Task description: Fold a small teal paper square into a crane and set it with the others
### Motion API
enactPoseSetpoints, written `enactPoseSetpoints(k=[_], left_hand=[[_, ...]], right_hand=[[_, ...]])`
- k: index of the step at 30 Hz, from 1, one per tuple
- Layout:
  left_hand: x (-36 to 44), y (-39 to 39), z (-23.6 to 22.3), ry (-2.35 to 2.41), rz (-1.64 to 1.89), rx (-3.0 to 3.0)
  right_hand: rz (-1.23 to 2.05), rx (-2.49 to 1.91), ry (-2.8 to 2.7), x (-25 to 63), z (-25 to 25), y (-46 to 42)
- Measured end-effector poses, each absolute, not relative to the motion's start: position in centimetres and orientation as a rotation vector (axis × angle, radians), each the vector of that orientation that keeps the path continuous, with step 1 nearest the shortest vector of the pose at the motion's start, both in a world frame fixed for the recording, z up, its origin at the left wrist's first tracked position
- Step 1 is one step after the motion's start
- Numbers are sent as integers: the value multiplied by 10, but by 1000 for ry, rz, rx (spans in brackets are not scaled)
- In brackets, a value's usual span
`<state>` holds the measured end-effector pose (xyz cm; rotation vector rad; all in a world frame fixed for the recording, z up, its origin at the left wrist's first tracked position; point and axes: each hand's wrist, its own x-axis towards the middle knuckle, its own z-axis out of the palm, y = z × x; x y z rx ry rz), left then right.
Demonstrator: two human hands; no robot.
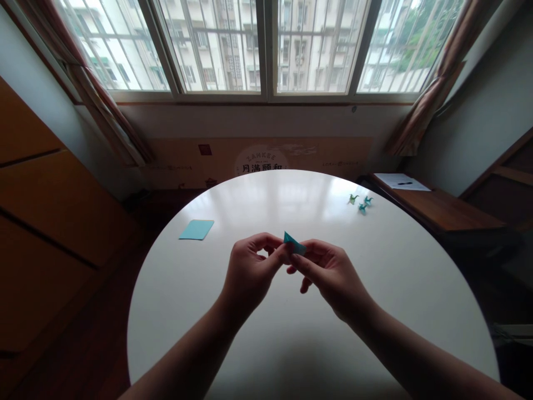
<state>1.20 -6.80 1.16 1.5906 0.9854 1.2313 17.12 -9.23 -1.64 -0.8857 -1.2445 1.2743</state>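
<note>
Paper (196, 230) lies left of the held piece (295, 244), birds (362, 209) right.

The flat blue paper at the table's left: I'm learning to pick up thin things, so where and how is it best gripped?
Probably pinch the blue paper by its right edge, coming from the right, where the left hand is: it lies flat, so its edges seem the easiest hold.

Src: daylight thru window (266, 55), far side | rm dim, darkest low L + R | glare: bright reflections, far tabletop (187, 311) | shadow: soft, btm ctr | fingers (307, 267) backlit, dk | wide-angle stretch @ edges | bldgs (229, 50) washed out
</note>
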Motion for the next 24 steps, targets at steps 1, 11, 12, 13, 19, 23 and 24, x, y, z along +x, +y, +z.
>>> enactPoseSetpoints(k=[1,11,12,13,19,23,24], left_hand=[[12,-68,11,993,1233,1595],[10,-63,10,930,1113,1510],[10,-62,10,936,1111,1485],[10,-62,10,941,1109,1454],[10,-59,8,946,1100,1313],[10,-58,6,999,1088,1291],[10,-57,5,1013,1097,1288]], right_hand=[[1290,-906,-1248,171,-16,-92],[1343,-986,-1288,172,-16,-92],[1343,-987,-1310,172,-17,-92],[1343,-990,-1336,172,-17,-92],[1358,-997,-1434,174,-16,-90],[1434,-1000,-1513,180,-16,-85],[1468,-1020,-1538,182,-17,-84]])
